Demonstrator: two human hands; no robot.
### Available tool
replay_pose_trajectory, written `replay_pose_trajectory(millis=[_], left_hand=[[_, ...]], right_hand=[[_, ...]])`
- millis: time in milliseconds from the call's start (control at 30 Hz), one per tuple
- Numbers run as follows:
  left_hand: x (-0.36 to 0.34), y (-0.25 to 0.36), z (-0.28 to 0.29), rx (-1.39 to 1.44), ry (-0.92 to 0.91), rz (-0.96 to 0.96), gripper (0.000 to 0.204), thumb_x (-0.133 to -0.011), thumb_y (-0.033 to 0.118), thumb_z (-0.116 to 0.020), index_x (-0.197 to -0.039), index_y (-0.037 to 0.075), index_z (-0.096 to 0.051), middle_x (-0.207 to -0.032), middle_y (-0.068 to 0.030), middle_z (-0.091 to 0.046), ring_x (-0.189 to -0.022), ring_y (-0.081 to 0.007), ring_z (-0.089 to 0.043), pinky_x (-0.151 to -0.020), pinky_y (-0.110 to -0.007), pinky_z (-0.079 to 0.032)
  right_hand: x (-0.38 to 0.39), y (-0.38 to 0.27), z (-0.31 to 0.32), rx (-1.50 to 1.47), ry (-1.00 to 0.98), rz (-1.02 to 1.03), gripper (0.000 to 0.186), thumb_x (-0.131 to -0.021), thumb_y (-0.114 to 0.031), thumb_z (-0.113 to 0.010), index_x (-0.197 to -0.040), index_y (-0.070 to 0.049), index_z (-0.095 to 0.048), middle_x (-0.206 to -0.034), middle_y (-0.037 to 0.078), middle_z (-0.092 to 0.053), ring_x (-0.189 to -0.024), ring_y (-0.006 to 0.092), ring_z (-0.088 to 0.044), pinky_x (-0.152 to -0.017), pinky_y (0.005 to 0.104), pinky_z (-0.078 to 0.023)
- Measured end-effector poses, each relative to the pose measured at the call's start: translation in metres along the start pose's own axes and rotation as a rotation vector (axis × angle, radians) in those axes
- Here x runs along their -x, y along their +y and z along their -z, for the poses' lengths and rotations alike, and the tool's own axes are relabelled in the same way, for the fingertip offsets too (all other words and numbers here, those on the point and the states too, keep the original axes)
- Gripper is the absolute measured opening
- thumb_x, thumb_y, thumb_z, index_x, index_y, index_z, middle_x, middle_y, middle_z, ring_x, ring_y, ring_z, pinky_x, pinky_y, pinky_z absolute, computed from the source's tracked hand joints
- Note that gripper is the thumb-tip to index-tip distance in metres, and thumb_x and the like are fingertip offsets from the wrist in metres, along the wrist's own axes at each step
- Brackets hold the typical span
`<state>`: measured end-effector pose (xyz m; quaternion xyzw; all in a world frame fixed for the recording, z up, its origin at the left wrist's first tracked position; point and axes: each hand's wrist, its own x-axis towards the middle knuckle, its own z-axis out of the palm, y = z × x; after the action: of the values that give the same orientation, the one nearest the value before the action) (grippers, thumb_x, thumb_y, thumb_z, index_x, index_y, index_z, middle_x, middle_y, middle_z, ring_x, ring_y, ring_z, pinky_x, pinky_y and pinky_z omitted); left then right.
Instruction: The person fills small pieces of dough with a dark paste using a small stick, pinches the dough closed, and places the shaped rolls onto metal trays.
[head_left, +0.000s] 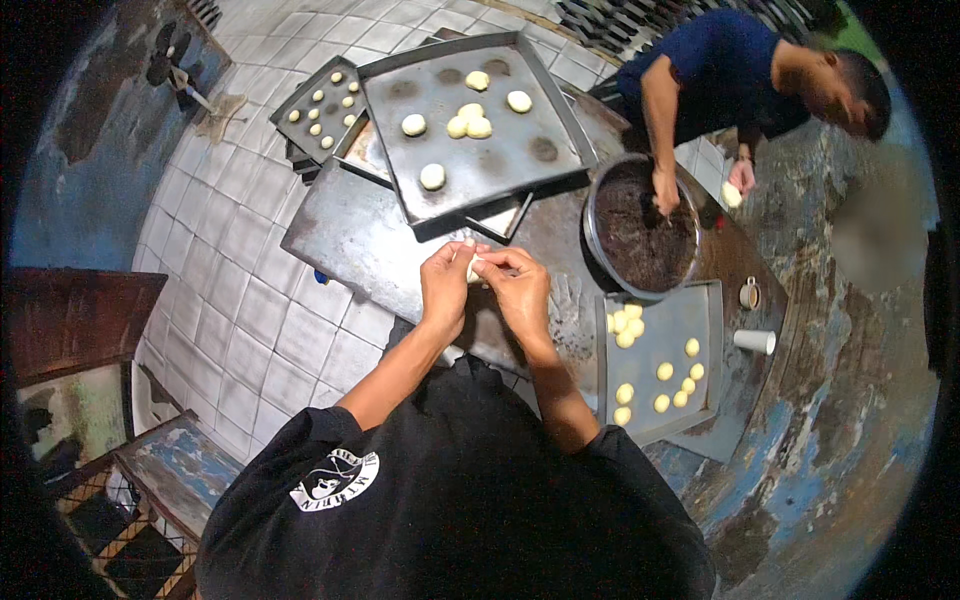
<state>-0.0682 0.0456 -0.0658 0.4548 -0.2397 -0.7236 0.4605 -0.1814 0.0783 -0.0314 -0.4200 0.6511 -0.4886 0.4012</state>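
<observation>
My left hand (pixel 444 287) and my right hand (pixel 517 285) meet over the metal table (pixel 350 240), both pinching one small pale piece of dough (pixel 473 262) between their fingertips. Just beyond them lies a large dark baking tray (pixel 500 160) with several round dough balls (pixel 470 120) on it. To my right a smaller tray (pixel 700 310) carries several more dough balls (pixel 660 372).
A round metal bowl of dark filling (pixel 640 235) stands right of my hands; a person in a blue shirt (pixel 720 70) reaches a hand into it. Another small tray with dough pieces (pixel 322 108) sits at the back left. A white cup (pixel 755 341) stands at the right. White tiled floor (pixel 250 320) lies left.
</observation>
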Motion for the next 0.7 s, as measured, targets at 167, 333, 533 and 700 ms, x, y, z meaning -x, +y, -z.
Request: replay_pose_trajectory(millis=[167, 333, 533, 700], left_hand=[[-0.053, 0.054, 0.039, -0.29, -0.261, -0.409, 0.046, -0.109, 0.027, -0.046, -0.093, -0.004, -0.075, -0.14, -0.0188, -0.062, -0.139, -0.027, -0.048, -0.108, -0.038, -0.043], [-0.118, 0.109, 0.104, -0.673, -0.248, -0.509, 0.033, -0.106, 0.027, -0.05, -0.115, 0.005, -0.073, -0.15, -0.0155, -0.053, -0.148, -0.0309, -0.038, -0.118, -0.049, -0.031], [-0.158, 0.141, 0.211, -0.368, 0.197, -0.376, 0.031, -0.101, 0.026, -0.058, -0.12, 0.005, -0.07, -0.133, -0.0107, -0.063, -0.125, -0.0214, -0.056, -0.108, -0.035, -0.041], [-0.156, 0.151, 0.284, -0.372, 0.378, -0.314, 0.023, -0.097, 0.017, -0.062, -0.11, 0.001, -0.072, -0.124, -0.0098, -0.065, -0.122, -0.0208, -0.057, -0.108, -0.035, -0.038]], right_hand=[[-0.067, 0.003, -0.05, -0.451, -0.401, -0.42, 0.046, -0.095, -0.013, -0.073, -0.135, 0.001, -0.056, -0.121, 0.008, -0.069, -0.104, 0.0135, -0.066, -0.092, 0.0271, -0.053], [-0.157, -0.005, -0.116, -0.366, -0.849, -0.409, 0.042, -0.095, -0.01, -0.07, -0.133, 0.002, -0.059, -0.121, 0.007, -0.069, -0.104, 0.0123, -0.066, -0.091, 0.029, -0.054], [-0.36, 0.009, -0.204, 0.63, -0.226, 0.605, 0.05, -0.091, -0.011, -0.068, -0.138, 0.001, -0.055, -0.13, 0.022, -0.064, -0.12, 0.0397, -0.061, -0.102, 0.049, -0.049], [-0.419, 0.088, -0.247, 0.942, -0.197, 0.549, 0.046, -0.101, -0.027, -0.053, -0.139, 0.001, -0.053, -0.146, 0.024, -0.051, -0.14, 0.0473, -0.039, -0.116, 0.0632, -0.028]])
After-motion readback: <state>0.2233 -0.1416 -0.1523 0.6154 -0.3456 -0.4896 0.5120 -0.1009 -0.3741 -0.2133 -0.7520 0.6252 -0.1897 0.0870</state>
